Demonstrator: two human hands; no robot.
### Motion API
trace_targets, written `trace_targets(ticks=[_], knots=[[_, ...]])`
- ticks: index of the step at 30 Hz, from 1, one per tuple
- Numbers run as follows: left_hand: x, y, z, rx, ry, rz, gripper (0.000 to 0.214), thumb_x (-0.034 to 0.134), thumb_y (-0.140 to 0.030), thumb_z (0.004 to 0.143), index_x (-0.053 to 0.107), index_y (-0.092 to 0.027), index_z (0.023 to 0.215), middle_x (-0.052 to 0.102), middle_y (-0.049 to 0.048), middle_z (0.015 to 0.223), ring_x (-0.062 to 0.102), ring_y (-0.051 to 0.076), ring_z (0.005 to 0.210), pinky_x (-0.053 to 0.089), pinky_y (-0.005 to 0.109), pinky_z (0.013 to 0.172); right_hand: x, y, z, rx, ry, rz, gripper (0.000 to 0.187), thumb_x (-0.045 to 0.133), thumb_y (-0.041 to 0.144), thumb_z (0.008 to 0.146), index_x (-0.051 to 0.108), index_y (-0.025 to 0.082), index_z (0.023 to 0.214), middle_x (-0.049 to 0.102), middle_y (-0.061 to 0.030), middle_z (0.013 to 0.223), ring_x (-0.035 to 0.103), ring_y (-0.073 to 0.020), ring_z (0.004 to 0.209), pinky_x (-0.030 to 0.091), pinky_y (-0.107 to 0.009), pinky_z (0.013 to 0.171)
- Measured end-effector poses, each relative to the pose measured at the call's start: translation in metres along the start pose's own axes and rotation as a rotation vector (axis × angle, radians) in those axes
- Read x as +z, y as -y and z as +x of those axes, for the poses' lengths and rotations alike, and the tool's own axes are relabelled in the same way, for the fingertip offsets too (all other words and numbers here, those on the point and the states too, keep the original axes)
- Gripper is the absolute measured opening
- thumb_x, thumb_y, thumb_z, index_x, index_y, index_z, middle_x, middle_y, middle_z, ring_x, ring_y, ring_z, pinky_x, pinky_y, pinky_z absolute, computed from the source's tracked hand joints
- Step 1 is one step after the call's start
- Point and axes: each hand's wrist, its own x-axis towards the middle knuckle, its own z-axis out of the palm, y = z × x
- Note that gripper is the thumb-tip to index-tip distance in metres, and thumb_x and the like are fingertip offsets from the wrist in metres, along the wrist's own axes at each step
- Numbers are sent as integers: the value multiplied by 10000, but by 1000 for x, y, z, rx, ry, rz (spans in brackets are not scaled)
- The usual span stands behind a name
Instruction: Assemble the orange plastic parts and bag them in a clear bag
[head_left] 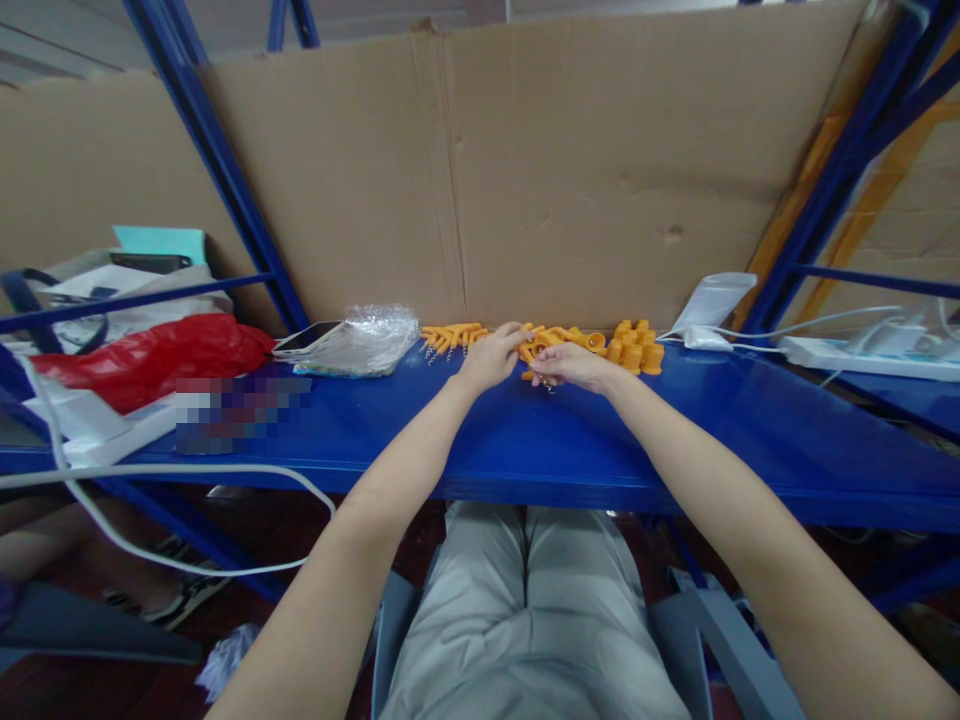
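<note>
Both my hands meet at the back of a blue shelf [525,440], over a heap of small orange plastic parts [559,340]. My left hand [491,358] is closed with its fingers on an orange part. My right hand [574,365] is pinched on an orange part too, and a small metal spring seems to hang below it. Further orange sticks [450,335] lie in a row to the left, and a cluster of upright orange pieces [636,348] stands to the right.
A cardboard sheet [562,170] backs the shelf. At left lie a clear plastic bag [367,340], a phone [307,337], a red bag [157,355] and white cables [150,470]. At right sit a white pouch [712,300] and a power strip [840,350]. Blue rack posts [217,160] stand on both sides.
</note>
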Motion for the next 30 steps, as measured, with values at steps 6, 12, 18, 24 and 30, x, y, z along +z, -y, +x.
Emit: trace_targets(ticks=[6,12,18,24,30], knots=[[0,-12,3,167,-110,-52,369,499,-148,866,615,-185,1214,582,124,1344,573,228,1219,490,395,988,-6,-1,2,82,-171,180,221,654,204,858,576,169,654,631,-14,624,446,-56,487,361,-194,463],[-2,-33,2,104,96,-84,217,558,-335,903,669,-175,999,713,59,836,662,185,788,499,294,736,-6,8,2,93,-255,418,246,572,143,911,545,178,669,567,23,597,451,-67,503,426,-210,563],[3,-33,3,13,143,-155,159,607,-308,873,685,-183,932,724,51,796,658,177,742,467,268,705,-1,11,1,136,-247,393,293,517,150,949,528,193,660,547,27,564,469,-82,491,460,-210,578],[9,-31,7,-94,219,-393,79,645,-202,828,692,-177,886,699,12,701,645,150,673,482,254,693,-5,5,2,134,-246,338,243,563,204,939,542,200,697,603,7,593,530,-90,518,486,-201,563],[11,-33,6,-267,209,-579,18,605,-153,851,618,-154,862,642,-25,635,528,80,426,445,216,524,-2,9,0,123,-299,410,223,547,138,922,556,194,706,635,5,624,569,-88,540,516,-206,599]])
